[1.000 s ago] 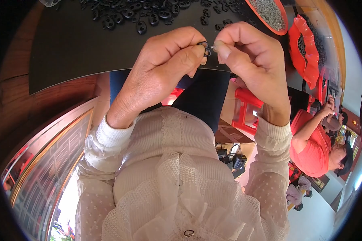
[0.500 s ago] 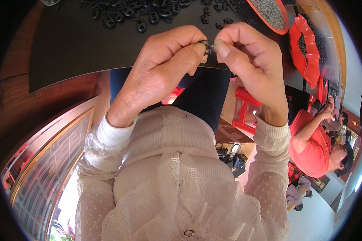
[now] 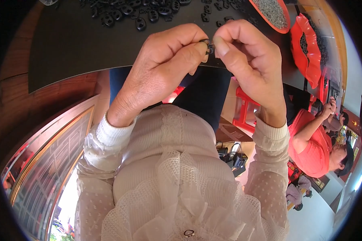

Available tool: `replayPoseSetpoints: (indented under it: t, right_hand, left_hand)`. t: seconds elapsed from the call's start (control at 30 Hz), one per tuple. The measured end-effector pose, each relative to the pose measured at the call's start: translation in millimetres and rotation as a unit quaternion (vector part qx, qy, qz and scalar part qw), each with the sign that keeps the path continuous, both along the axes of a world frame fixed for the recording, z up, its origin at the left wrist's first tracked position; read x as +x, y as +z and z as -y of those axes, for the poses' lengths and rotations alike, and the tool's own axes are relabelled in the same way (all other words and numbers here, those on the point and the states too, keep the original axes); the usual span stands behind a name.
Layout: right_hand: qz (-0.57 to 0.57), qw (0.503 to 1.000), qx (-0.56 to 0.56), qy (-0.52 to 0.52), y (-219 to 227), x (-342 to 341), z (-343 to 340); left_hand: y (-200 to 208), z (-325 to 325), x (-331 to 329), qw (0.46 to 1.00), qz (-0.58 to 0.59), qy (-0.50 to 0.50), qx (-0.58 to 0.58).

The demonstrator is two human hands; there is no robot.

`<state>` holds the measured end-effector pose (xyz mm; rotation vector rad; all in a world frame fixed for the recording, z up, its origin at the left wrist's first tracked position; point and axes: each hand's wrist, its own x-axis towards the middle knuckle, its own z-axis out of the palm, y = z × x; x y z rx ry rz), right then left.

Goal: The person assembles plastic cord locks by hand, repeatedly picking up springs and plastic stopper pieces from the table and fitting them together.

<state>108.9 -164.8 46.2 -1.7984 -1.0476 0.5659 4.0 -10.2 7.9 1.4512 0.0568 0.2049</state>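
Over the near edge of the dark table, my left hand (image 3: 165,64) pinches a small black plastic cord-lock part (image 3: 208,45) between thumb and forefinger. My right hand (image 3: 251,60) is closed in a pinch just to its right, thumb and forefinger tips right beside the part. Whatever those right fingertips hold is hidden or too small to name. Beyond my hands lies a pile of black oval cord-lock pieces (image 3: 140,24), each with two holes. Smaller black parts (image 3: 205,17) are scattered to the right of the pile.
An orange-red dish (image 3: 287,28) of tiny grey metal pieces stands at the far right. Beside it is a wavy-edged red bowl (image 3: 309,60) with black parts. A red stool (image 3: 242,106) stands below the table. Another person in a red shirt (image 3: 309,140) works at the right.
My right fingertips have shifted slightly up and come closer to the black part; the pale glint between them no longer shows. My left hand stays nearly still.
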Motion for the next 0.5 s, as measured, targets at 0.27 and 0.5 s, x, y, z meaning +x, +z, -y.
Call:
replayPoseSetpoints:
  t: [0.27,0.5]
  right_hand:
    - [0.07,0.997,0.012,-0.007,-2.8,-2.9,-4.0]
    - [0.033,0.999,0.031,-0.023,-1.3,-2.8,-3.4]
  left_hand:
    - [-0.7,0.8,0.5,1.0,0.002,0.0,0.0]
    - [-2.4,1.0,0.6,1.0,-0.001,0.0,-0.001]
